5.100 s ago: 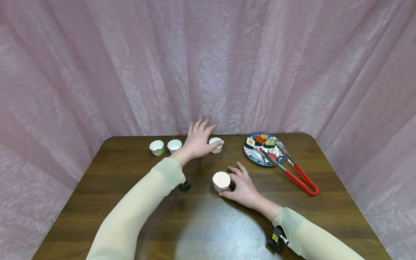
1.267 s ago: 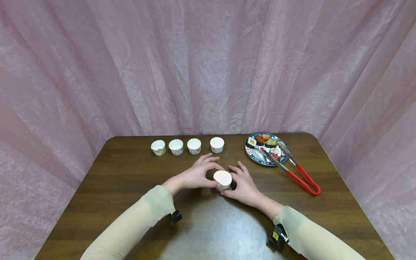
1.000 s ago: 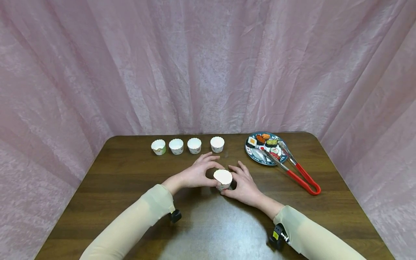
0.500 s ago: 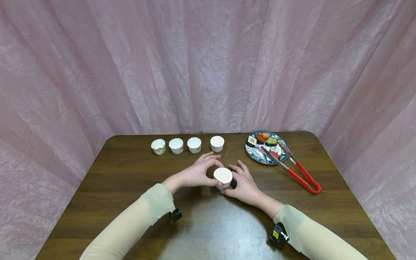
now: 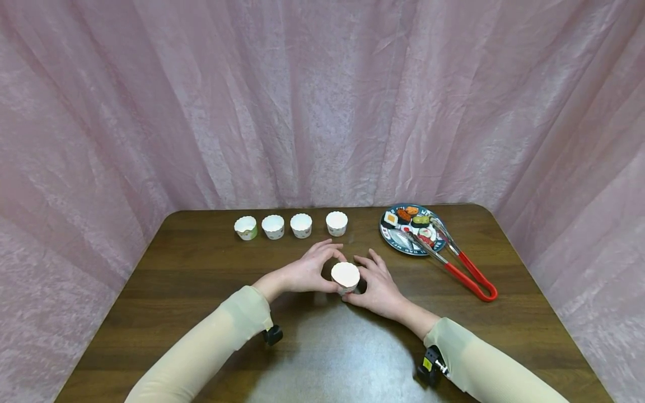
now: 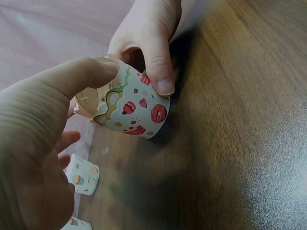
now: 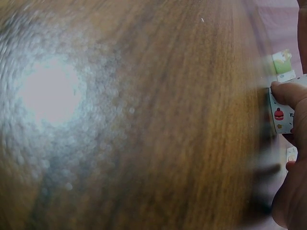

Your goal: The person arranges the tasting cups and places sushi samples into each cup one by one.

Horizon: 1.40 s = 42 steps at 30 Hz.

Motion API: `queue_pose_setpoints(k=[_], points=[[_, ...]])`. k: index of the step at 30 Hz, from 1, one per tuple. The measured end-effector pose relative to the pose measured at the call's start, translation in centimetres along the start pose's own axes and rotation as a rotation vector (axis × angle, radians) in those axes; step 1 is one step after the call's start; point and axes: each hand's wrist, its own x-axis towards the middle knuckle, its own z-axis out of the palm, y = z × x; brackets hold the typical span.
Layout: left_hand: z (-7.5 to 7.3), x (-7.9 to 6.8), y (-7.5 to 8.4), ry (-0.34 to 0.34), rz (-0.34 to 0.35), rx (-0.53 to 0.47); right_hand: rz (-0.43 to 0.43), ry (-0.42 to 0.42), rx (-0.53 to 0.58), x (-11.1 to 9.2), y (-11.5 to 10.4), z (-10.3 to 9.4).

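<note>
Left hand (image 5: pixel 311 271) shifted lower in the head view since the earliest frame, brown table (image 5: pixel 201 263) across the lower frame, right hand (image 5: pixel 379 290) opposite, patterned plate (image 5: pixel 395 247) at right, paper cup (image 5: pixel 345 276) just below centre, gripped by both hands' fingers, spread to its width

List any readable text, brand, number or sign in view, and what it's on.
No text legible.
Plate rim: lettering, too small to read reliably.
Yellow label on right-wrist device: any marking too small.
Held paper cup: red pictures, no lettering visible.
Four other cups: prints too small.
</note>
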Motion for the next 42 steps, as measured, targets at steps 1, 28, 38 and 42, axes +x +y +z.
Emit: queue_pose_setpoints(k=[1, 28, 38, 42], points=[[0.0, 0.0, 0.0, 0.002, -0.001, -0.008, 0.000, 0.000, 0.004, 0.0, 0.0, 0.0], [-3.1, -1.4, 1.0, 0.187, -0.011, -0.099, -0.019, 0.003, -0.016, -0.1, -0.4, -0.2], [-4.8, -3.0, 0.4, 0.310, -0.016, -0.055, -0.012, 0.002, -0.005, 0.0, -0.3, 0.0], [-5.9, -4.1, -0.4, 0.355, -0.027, -0.017, -0.009, 0.003, -0.004, 0.0, -0.3, -0.1]])
